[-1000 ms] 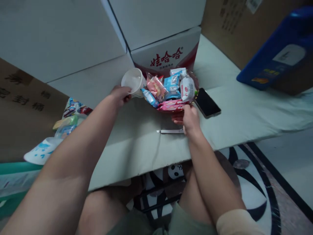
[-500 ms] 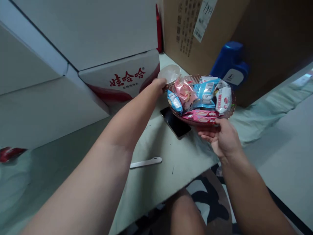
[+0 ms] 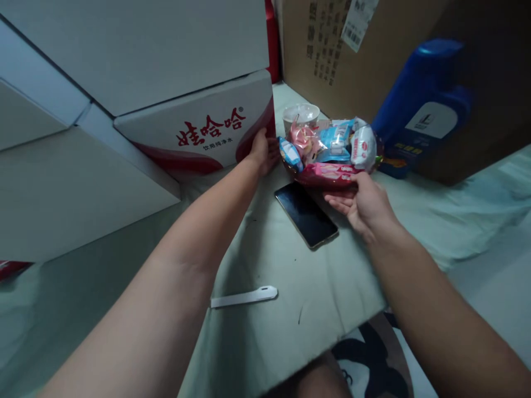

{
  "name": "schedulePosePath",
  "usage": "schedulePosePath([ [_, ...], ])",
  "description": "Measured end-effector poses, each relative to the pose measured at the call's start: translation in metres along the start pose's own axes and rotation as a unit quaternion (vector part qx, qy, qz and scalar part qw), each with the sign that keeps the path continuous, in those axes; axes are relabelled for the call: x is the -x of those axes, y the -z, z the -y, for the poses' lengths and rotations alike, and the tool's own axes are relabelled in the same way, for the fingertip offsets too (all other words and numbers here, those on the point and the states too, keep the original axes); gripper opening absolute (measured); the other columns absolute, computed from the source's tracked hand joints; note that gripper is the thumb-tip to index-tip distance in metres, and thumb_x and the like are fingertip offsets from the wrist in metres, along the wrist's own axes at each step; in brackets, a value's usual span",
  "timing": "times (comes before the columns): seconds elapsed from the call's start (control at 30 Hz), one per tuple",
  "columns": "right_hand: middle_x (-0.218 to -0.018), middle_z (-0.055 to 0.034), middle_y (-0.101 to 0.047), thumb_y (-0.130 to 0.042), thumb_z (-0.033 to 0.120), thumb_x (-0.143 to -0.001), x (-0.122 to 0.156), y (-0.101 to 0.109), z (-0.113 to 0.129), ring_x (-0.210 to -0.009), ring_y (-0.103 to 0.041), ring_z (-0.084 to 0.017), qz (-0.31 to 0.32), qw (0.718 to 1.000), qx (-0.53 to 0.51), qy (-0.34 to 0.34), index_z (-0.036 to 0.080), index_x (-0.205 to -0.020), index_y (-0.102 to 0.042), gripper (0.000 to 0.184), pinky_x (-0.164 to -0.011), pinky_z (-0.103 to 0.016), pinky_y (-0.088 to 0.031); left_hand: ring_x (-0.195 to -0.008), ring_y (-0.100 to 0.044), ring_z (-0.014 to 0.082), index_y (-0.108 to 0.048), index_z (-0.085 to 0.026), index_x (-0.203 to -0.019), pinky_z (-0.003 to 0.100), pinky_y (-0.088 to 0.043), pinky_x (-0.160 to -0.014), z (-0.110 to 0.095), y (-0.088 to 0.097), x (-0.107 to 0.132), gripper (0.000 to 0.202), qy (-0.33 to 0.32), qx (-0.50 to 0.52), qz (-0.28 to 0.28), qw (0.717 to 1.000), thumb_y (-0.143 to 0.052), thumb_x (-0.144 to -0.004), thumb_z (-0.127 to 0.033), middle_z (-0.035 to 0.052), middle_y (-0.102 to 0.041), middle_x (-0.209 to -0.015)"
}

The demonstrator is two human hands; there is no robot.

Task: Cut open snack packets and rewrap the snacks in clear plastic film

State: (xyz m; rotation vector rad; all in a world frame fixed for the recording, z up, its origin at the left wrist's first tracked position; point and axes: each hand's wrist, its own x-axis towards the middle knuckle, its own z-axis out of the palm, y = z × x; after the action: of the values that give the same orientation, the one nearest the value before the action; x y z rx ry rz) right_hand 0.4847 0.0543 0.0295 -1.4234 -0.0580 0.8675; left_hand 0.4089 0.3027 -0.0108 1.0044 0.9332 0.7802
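Observation:
A reddish see-through bowl (image 3: 307,178) full of wrapped snacks is at the back of the cloth-covered table. Among the snacks are a blue packet (image 3: 334,141), a white packet (image 3: 364,146) and pink packets (image 3: 327,170). My right hand (image 3: 363,207) grips the front rim, thumb on top and fingers underneath. Just left of the bowl, my left hand (image 3: 262,152) has its fingers stretched out; whether a fingertip touches the bowl is unclear. A pale cup (image 3: 301,113) stands behind the bowl. In front lies a dark phone (image 3: 307,213).
White cartons with red lettering (image 3: 211,130) are stacked on the left. A brown cardboard box (image 3: 332,61) and a blue bottle (image 3: 423,110) stand at the back right. A white strip-like tool (image 3: 244,297) lies on the table (image 3: 282,337) near the front.
The bowl has come down toward the table, at the back beside the cup. My left hand has let go of its rim and opened. The right hand still holds on. The view has shifted.

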Motion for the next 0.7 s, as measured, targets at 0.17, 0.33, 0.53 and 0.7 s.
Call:
schedulePosePath([
  [0.17,-0.065,-0.0039,-0.066,-0.043,0.027,-0.096,-0.033,-0.036,0.008,-0.056,-0.068,-0.016,0.000,1.000,0.016,-0.006,0.018,-0.099,-0.057,0.016,-0.050,-0.023,-0.057,-0.066,-0.057,0.0164,-0.059,-0.020,-0.076,0.031,-0.045,-0.065,0.006,0.022,0.023,0.051,-0.003,-0.030,-0.067,0.997,-0.032,-0.105,-0.051,0.0037,-0.052,-0.068],
  [0.33,-0.065,-0.0003,-0.064,-0.035,0.026,-0.100,-0.076,-0.064,0.022,-0.056,-0.069,-0.012,-0.011,1.000,0.019,0.011,0.018,-0.101,-0.054,0.020,-0.058,-0.022,-0.054,-0.057,-0.053,0.0130,-0.059,-0.018,-0.072,0.028,-0.045,-0.060,0.014,0.029,0.029,0.049,-0.034,-0.020,-0.058,0.998,-0.034,-0.106,-0.044,0.0019,-0.049,-0.063],
  [0.53,-0.068,-0.0040,-0.068,-0.042,0.040,-0.102,-0.131,-0.124,0.036,-0.055,-0.067,-0.013,0.031,0.995,0.094,0.005,0.017,-0.091,-0.059,0.030,-0.051,-0.022,-0.051,-0.060,-0.055,0.0157,-0.062,-0.018,-0.076,0.032,-0.044,-0.064,0.021,0.034,0.017,0.047,-0.045,-0.055,-0.041,0.997,-0.041,-0.104,-0.050,0.0034,-0.051,-0.066],
  [0.7,-0.082,-0.0091,-0.070,-0.022,0.037,-0.103,-0.114,-0.143,0.040,-0.058,-0.068,-0.007,0.070,0.970,0.230,0.046,0.001,-0.086,-0.065,0.059,-0.051,-0.015,-0.040,-0.056,-0.050,0.0135,-0.058,-0.018,-0.070,0.033,-0.040,-0.061,0.014,0.030,0.024,0.051,-0.034,-0.076,-0.016,0.996,-0.038,-0.105,-0.049,0.0032,-0.049,-0.065],
])
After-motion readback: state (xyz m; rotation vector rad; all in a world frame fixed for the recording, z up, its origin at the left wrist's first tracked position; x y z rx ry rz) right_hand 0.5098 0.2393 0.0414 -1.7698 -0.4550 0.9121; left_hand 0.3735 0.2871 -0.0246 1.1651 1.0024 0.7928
